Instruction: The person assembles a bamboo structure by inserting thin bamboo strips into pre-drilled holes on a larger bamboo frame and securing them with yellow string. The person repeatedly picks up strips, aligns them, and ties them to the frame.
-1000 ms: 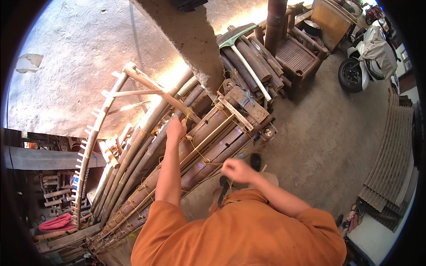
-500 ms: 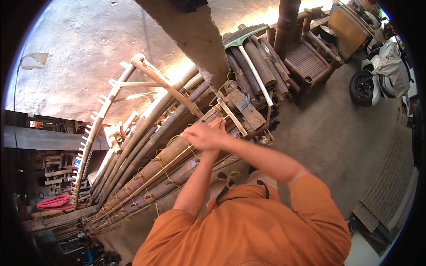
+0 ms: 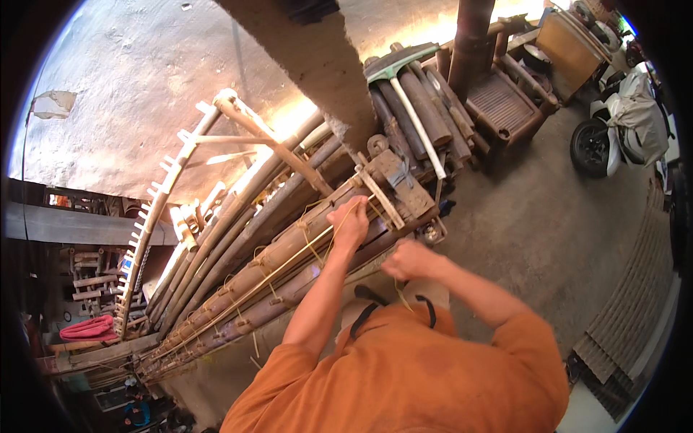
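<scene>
Long brown bamboo poles (image 3: 253,270) run side by side from the lower left to the centre, with a thin pale bamboo strip (image 3: 285,264) along them. Loops of yellow cord (image 3: 304,232) tie the strip on at intervals. Near the poles' right end my left hand (image 3: 349,222) is closed, pinching the yellow cord over the strip. Closer to my body, my right hand (image 3: 408,260) is closed in a fist, and yellow cord trails below it toward my lap. Its fingertips are hidden. A wooden end block (image 3: 415,198) with a short crosspiece (image 3: 380,196) lies just beyond both hands.
A concrete post (image 3: 317,58) stands close ahead. Behind it lie stacked bamboo tubes (image 3: 426,108) with a green-and-white squeegee (image 3: 411,112) on top, beside a bamboo chair (image 3: 505,101). A partly covered motorbike (image 3: 624,130) is at right; a pegged curved bamboo frame (image 3: 170,180) leans at left.
My hands were together over the strip; now they are apart. The right hand has pulled back toward my body and to the right, while the left stays at the strip.
</scene>
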The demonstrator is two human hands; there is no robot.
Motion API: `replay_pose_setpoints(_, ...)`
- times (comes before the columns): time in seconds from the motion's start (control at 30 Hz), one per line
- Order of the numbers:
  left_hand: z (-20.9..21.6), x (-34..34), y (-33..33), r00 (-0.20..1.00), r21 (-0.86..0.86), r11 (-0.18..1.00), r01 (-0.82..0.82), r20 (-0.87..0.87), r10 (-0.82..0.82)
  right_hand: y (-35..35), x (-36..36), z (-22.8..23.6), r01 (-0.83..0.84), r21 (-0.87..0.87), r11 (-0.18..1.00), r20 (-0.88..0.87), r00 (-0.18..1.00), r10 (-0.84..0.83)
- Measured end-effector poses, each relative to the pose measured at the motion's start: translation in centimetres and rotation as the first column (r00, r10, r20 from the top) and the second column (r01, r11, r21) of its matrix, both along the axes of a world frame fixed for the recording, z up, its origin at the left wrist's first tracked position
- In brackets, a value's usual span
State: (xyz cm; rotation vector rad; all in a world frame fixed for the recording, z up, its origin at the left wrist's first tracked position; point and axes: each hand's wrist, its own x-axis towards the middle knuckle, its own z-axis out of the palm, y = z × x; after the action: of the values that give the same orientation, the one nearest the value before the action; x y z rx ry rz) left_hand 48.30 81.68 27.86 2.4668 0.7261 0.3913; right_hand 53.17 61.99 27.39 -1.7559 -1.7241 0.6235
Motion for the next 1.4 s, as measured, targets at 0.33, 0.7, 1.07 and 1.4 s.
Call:
replay_pose_setpoints(0.33, -4.8, 6.7, 12.3, 0.996, -0.066, 0.994, -0.092, 0.012, 0.093, 2.4, -4.0, -0.1, 0.317, 0.067, 0.946, 0.038, 0.947, -0.32)
replay_pose_setpoints(0.7, 2.4, -32.8, 21.2, 0.901, -0.056, 0.998, 0.011, -0.433, -0.034, 16.8, -33.4, -2.4, 0.103, -0.467, 0.878, -0.821, -0.42, -0.388)
replay_pose_setpoints(1.07, -7.1, -34.0, 18.6, 0.871, 0.167, 0.972, 0.167, 0.437, -0.225, 36.5, -29.8, 8.4, -0.148, -0.206, 0.967, -0.263, 0.96, 0.091)
replay_pose_setpoints(1.4, -3.5, -34.2, 18.1, 0.997, -0.126, 0.991, -0.045, -0.074, 0.035, 23.4, -28.1, 8.5, -0.187, 0.253, 0.949, -0.276, 0.926, 0.256)
